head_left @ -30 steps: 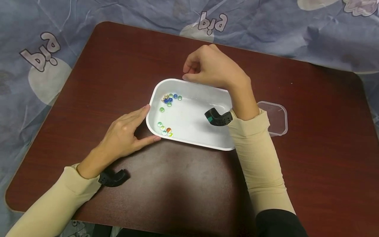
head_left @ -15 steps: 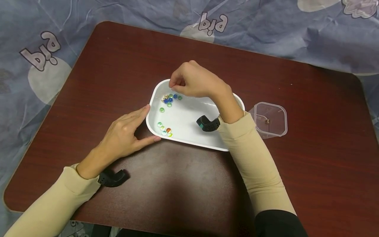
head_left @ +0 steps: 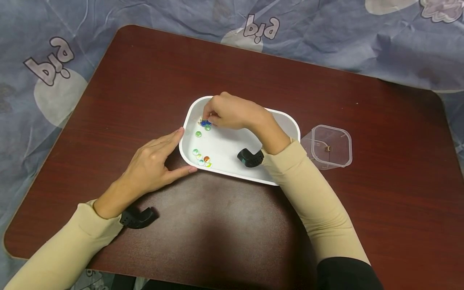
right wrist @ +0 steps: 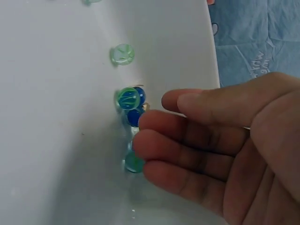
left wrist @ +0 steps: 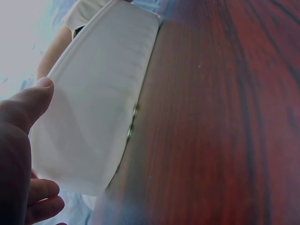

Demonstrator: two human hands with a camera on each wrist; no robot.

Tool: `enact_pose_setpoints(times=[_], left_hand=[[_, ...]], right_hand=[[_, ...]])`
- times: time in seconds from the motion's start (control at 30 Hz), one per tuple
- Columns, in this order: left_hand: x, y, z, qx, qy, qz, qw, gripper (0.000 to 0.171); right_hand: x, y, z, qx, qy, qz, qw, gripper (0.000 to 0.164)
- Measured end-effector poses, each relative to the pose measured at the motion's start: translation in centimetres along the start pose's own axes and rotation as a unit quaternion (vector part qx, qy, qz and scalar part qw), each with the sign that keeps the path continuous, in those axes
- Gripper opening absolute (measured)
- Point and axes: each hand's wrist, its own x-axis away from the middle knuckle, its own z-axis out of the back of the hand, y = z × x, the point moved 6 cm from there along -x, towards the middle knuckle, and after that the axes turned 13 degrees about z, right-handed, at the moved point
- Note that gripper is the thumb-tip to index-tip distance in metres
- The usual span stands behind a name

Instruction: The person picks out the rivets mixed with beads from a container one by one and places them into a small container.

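A white tray [head_left: 232,149] lies on the table with glass marbles at its left end. My left hand [head_left: 148,163] rests against the tray's left end, fingers straight at the side wall, thumb on the front rim. My right hand [head_left: 233,112] reaches over the back wall, fingers loosely bent, fingertips beside a cluster with blue marbles [head_left: 204,123] and small gold-coloured bits. In the right wrist view a green-streaked marble [right wrist: 129,98] sits by the fingertips, and nothing shows between thumb and forefinger. Green marbles [head_left: 198,134] lie nearby, and several more surround an orange marble [head_left: 206,159] by the front wall.
A clear plastic box [head_left: 338,158] stands right of the tray, with a small brown-gold piece [head_left: 328,148] inside. The dark red-brown table [head_left: 391,173] has rounded corners. Beyond it hangs a blue printed cloth [head_left: 319,32].
My right hand has moved left and down from behind the tray's back rim to the marble cluster. Its arm has uncovered the clear box. My left hand has stayed in place.
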Motion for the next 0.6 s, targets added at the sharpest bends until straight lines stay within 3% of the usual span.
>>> enact_pose_setpoints(times=[0.2,0.6], left_hand=[[0.07,0.0,0.02,-0.002,-0.002,-0.002,1.0,0.089],[0.06,-0.1,-0.05,-0.001,-0.006,0.0,1.0,0.091]], right_hand=[[-0.15,0.73,-0.61,0.012,-0.024,-0.035,0.999,0.031],[-0.39,0.97,-1.13,0.016,-0.032,-0.039,0.999,0.031]])
